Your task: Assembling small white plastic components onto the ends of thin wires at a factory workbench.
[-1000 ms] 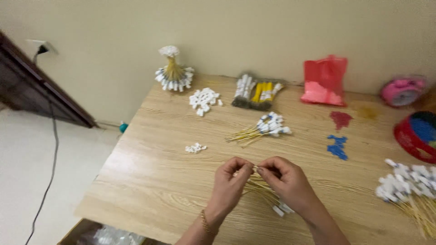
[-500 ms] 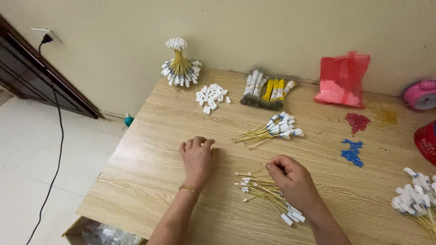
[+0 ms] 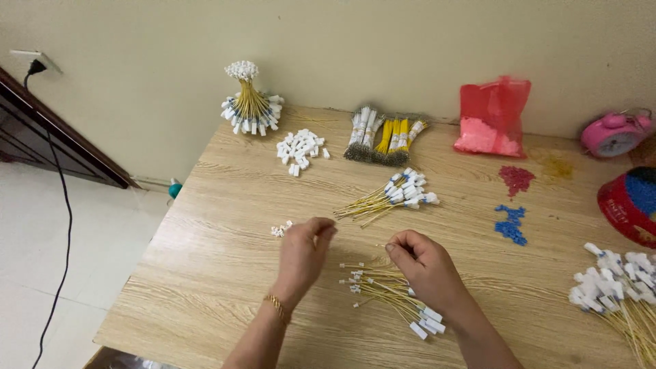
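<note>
My left hand (image 3: pixel 304 258) hovers over the wooden table (image 3: pixel 205 273), thumb and fingertips pinched together just right of a few small white connector pieces (image 3: pixel 280 229). Whether anything sits in the pinch is hidden. My right hand (image 3: pixel 425 268) is closed, pinching the end of a thin yellow wire. It rests over a loose bundle of yellow wires with white connectors (image 3: pixel 383 290) lying between the two hands.
A second yellow wire bundle (image 3: pixel 393 195) lies further back, and behind it a pile of white connectors (image 3: pixel 299 146), an upright tied bundle (image 3: pixel 249 102) and grey and yellow bundles (image 3: pixel 383 133). A red bag (image 3: pixel 492 116), pink clock (image 3: pixel 615 133), red tin (image 3: pixel 629 205), blue beads (image 3: pixel 511 223) and more wires (image 3: pixel 618 290) are on the right.
My left hand, lying flat on the table near the small white pieces half a second ago, has lifted and pinched its fingers. The right hand stays on the bundle. The camera has shifted slightly.
</note>
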